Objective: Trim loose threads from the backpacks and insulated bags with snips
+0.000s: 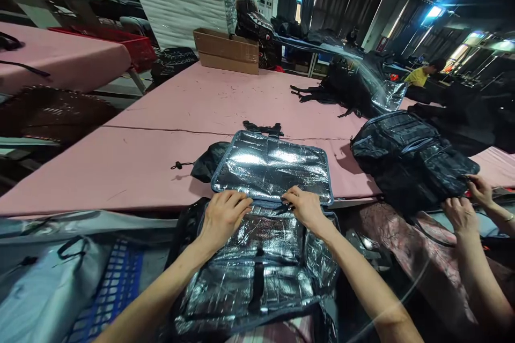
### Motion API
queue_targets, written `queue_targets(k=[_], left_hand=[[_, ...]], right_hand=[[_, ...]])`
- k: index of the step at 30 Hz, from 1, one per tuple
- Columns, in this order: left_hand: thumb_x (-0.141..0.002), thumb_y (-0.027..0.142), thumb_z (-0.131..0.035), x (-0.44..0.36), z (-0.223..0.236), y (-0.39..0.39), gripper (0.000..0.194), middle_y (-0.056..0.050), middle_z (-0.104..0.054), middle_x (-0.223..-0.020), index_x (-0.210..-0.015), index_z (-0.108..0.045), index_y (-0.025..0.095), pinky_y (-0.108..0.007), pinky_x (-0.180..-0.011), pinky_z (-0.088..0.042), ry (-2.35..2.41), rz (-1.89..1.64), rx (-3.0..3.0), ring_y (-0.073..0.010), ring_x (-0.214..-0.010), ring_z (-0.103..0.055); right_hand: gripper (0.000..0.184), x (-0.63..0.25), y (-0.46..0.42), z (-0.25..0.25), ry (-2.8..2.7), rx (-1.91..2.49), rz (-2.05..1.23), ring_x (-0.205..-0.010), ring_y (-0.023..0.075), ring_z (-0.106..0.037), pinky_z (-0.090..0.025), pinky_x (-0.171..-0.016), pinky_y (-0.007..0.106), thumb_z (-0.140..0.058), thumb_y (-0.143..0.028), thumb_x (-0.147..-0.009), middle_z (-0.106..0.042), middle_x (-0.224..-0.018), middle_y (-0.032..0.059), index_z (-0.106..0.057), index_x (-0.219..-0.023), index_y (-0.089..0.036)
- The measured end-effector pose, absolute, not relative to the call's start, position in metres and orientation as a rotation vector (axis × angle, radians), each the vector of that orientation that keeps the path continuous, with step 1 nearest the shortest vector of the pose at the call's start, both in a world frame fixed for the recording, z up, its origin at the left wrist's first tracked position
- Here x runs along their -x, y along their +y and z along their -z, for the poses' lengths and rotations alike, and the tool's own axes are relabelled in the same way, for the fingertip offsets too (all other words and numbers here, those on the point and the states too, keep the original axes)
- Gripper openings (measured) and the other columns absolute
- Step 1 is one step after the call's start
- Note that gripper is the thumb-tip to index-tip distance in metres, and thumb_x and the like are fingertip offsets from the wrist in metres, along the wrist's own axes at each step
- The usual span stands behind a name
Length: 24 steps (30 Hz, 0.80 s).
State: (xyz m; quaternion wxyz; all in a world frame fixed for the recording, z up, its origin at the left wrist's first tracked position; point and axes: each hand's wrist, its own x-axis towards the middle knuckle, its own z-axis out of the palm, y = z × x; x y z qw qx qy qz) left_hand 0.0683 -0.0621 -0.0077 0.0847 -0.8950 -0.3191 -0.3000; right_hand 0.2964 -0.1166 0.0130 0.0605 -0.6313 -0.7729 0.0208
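Observation:
An insulated bag [277, 278] with shiny silver lining lies open in front of me, partly over the table's edge. Its silver-lined lid [277, 166], edged in dark binding, is folded back flat on the table. My left hand [226, 214] grips the binding where lid and body meet, fingers curled over the edge. Near the same seam, my right hand [306, 208] is closed around a small dark pointed tool [285, 207], perhaps thread snips; the fingers hide most of it. Dark straps with a buckle [263, 128] stick out beyond the lid, and a dark pouch with a drawcord [211, 162] shows beside it.
The pink table [161, 166] spreads ahead. To the right, a co-worker's hands [462, 211] handle a dark backpack [418, 161]. Farther off are a cardboard box [227, 52] and piled black bags [346, 86]. At lower left are a blue basket [107, 289] and grey bag [60, 278].

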Motion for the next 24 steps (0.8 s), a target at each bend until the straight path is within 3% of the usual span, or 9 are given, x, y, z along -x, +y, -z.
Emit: queue_targets(k=[4,7,11,15,19,24], left_hand=[[-0.083,0.016,-0.054,-0.066,0.002,-0.064,0.01,-0.002,-0.066,-0.079,-0.083,-0.063,0.019,-0.031,-0.068,-0.038,-0.898,1.062,2.669,-0.017,-0.076,-0.054],[-0.083,0.014,-0.053,-0.055,-0.014,-0.065,0.011,-0.001,-0.066,-0.076,-0.081,-0.063,0.018,-0.03,-0.068,-0.039,-0.773,1.174,2.682,-0.015,-0.074,-0.056],[-0.084,0.017,-0.051,-0.032,-0.032,-0.067,0.013,-0.001,-0.066,-0.082,-0.086,-0.063,0.021,-0.03,-0.072,-0.041,-0.693,1.214,2.698,-0.0155,-0.08,-0.058],[-0.086,0.03,-0.05,-0.023,-0.022,-0.067,0.018,-0.003,-0.066,-0.088,-0.092,-0.064,0.021,-0.032,-0.073,-0.04,-0.857,1.089,2.797,-0.0175,-0.083,-0.056],[-0.088,0.031,-0.046,-0.042,-0.01,-0.071,0.022,-0.003,-0.064,-0.082,-0.086,-0.065,0.02,-0.034,-0.076,-0.038,-1.217,1.065,2.669,-0.018,-0.08,-0.054],[-0.081,0.04,-0.054,-0.087,-0.018,-0.086,0.024,-0.004,-0.058,-0.073,-0.075,-0.064,0.019,-0.036,-0.071,-0.035,-1.526,0.878,2.55,-0.0211,-0.076,-0.05]], right_hand=[[0.033,-0.291,-0.114,-0.02,-2.404,1.944,-0.055,-0.075,0.0161,-0.056,-0.032,-0.056,0.023,-0.041,0.0,-0.075,-0.059,-0.094,0.008,-0.06,-0.098,-0.016],[0.03,-0.29,-0.114,-0.044,-2.393,1.89,-0.133,-0.074,0.0146,-0.055,-0.032,-0.057,0.022,-0.047,-0.002,-0.071,-0.061,-0.09,0.005,-0.06,-0.094,-0.016],[0.009,-0.288,-0.11,-0.073,-2.202,1.628,-0.736,-0.064,0.011,-0.049,-0.031,-0.057,0.021,-0.05,-0.014,-0.074,-0.058,-0.071,0.0002,-0.058,-0.073,-0.014],[0.013,-0.279,-0.097,-0.062,-1.804,1.589,-1.272,-0.052,0.0071,-0.035,-0.025,-0.05,0.021,-0.054,-0.02,-0.068,-0.045,-0.055,-0.0038,-0.051,-0.058,-0.013],[0.014,-0.276,-0.083,-0.039,-1.71,1.587,-1.344,-0.049,0.0066,-0.03,-0.022,-0.048,0.021,-0.054,-0.026,-0.065,-0.04,-0.052,-0.0048,-0.052,-0.059,-0.013],[0.02,-0.282,-0.078,-0.035,-1.683,1.564,-1.391,-0.049,0.0062,-0.028,-0.02,-0.047,0.021,-0.054,-0.033,-0.063,-0.039,-0.052,-0.0052,-0.051,-0.059,-0.014]])
